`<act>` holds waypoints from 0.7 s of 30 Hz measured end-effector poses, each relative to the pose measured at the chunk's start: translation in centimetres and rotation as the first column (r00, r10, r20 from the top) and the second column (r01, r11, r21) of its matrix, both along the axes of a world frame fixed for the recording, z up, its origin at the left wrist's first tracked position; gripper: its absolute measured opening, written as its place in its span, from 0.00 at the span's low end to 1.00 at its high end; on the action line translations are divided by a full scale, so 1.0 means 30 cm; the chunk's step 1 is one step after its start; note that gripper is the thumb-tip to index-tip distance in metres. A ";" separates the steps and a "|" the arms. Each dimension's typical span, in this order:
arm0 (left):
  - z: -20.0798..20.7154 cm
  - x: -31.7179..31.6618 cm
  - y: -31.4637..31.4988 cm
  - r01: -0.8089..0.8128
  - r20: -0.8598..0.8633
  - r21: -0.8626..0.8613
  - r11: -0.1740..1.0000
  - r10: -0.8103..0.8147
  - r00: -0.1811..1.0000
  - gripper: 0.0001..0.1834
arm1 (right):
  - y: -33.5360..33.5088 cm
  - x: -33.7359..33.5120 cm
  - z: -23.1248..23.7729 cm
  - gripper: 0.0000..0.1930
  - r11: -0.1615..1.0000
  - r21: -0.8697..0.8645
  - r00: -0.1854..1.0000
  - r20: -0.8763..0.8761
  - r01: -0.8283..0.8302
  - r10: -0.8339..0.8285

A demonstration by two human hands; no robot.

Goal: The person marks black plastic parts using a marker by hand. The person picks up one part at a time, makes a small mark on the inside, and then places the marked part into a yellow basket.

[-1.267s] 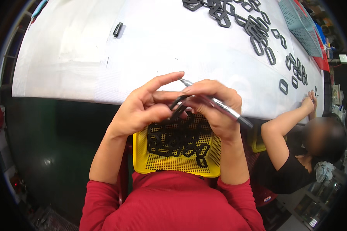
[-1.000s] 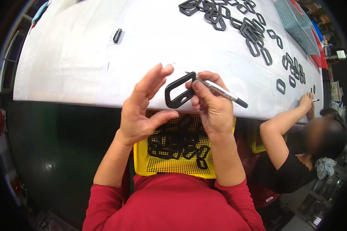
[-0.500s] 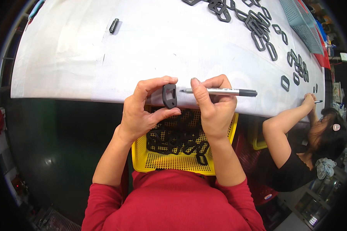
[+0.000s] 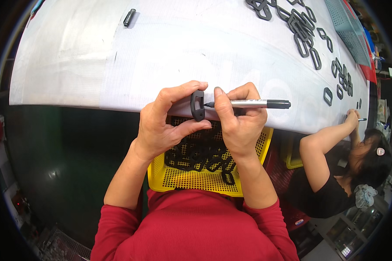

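Between the thumb and fingers of my left hand (image 4: 159, 117), a black frame-shaped part (image 4: 197, 105) is held on edge, its open middle turned partly to the right. My right hand (image 4: 244, 117) grips a silver and black marker pen (image 4: 252, 103) lying level, its dark tip at the part's right side. Whether the tip touches the part, I cannot tell. Below both hands, a yellow plastic basket (image 4: 189, 185) rests in front of my lap with several more black parts (image 4: 200, 158) in it.
On the white-covered table (image 4: 161, 48) lie a black pen cap (image 4: 129, 18) and scattered black frame parts (image 4: 301, 30). A blue-grey basket (image 4: 348, 32) stands at the far right. To my right, a co-worker (image 4: 322, 191) leans at the table with a pen in hand.
The black part has turned in my left hand and shifted slightly right, closer to the pen tip. My right hand has hardly moved. The view has shifted slightly.
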State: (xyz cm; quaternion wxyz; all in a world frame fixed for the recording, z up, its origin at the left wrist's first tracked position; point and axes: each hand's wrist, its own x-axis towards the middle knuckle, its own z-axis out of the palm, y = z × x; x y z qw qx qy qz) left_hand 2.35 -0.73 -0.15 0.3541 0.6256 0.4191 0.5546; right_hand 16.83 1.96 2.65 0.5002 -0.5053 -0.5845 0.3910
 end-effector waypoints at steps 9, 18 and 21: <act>-0.007 0.000 0.005 0.001 -0.011 0.046 0.999 -0.001 1.000 0.32 | 0.001 -0.004 -0.006 0.11 1.000 0.024 1.000 -0.009 -0.011 0.011; 0.000 -0.002 -0.009 -0.024 -0.033 0.033 0.999 0.025 0.999 0.33 | -0.004 0.043 -0.008 0.09 0.988 -0.133 0.960 -0.258 0.074 -0.107; 0.011 -0.041 -0.013 0.162 -0.036 -0.049 0.986 -0.163 0.986 0.34 | 0.058 0.044 0.028 0.09 0.997 -0.044 0.942 -0.329 0.056 -0.067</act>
